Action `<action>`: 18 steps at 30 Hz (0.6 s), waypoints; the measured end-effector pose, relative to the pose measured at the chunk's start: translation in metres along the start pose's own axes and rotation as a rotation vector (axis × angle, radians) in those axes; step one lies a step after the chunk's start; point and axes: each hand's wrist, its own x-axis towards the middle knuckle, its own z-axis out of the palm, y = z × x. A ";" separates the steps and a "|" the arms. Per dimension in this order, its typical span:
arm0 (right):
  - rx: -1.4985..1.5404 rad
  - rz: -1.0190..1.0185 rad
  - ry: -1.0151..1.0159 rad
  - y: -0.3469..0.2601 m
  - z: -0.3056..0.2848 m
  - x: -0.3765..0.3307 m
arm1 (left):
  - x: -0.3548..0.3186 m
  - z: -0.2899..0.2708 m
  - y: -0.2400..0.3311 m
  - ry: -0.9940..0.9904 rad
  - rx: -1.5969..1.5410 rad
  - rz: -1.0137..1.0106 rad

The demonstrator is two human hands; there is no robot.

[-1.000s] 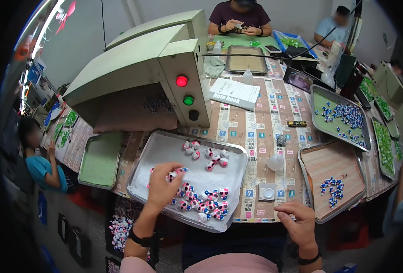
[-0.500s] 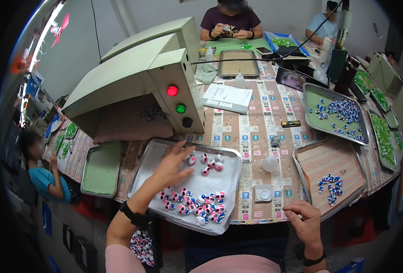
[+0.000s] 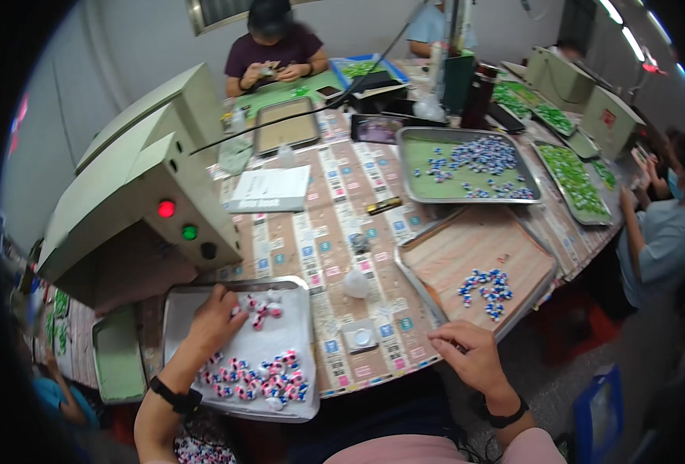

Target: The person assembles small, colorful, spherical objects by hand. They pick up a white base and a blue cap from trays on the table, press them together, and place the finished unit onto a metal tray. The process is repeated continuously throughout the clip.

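My left hand (image 3: 216,317) is over the paper-lined metal tray (image 3: 305,340), its fingers curled down at a few small pink-and-white figurines (image 3: 264,309) near the far side. Whether one is between its fingertips is blurred. Many more figurines with pink, black, white and blue parts (image 3: 257,377) lie in the tray's near half. Past the table's front edge, my right hand (image 3: 471,354) is held with thumb and fingers pinched together. Something small and dark may be in that pinch, too small to name.
A beige box-shaped machine (image 3: 145,201) with red and green lights stands behind the tray. Trays of small blue-and-white pieces (image 3: 485,298) lie on the right. A white dish (image 3: 362,338), a round white bottle (image 3: 355,284) and a notebook (image 3: 269,189) are mid-table. Co-workers sit around.
The view has swung right, shifting the table leftward. My left hand has gone from spread fingers to curled ones beside the far figurines. My right hand stays pinched near the table edge.
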 end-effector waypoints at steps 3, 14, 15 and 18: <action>-0.127 -0.029 0.194 0.017 -0.014 0.011 | -0.010 -0.006 0.001 0.026 -0.062 -0.059; -0.577 0.060 0.136 0.057 -0.027 0.036 | -0.005 0.002 -0.009 0.154 -0.304 -0.011; -0.562 0.068 0.132 0.060 -0.028 0.038 | -0.003 0.003 -0.011 0.164 -0.314 -0.015; -0.539 0.124 0.092 0.056 -0.026 0.039 | -0.009 0.002 -0.020 0.149 -0.621 -0.228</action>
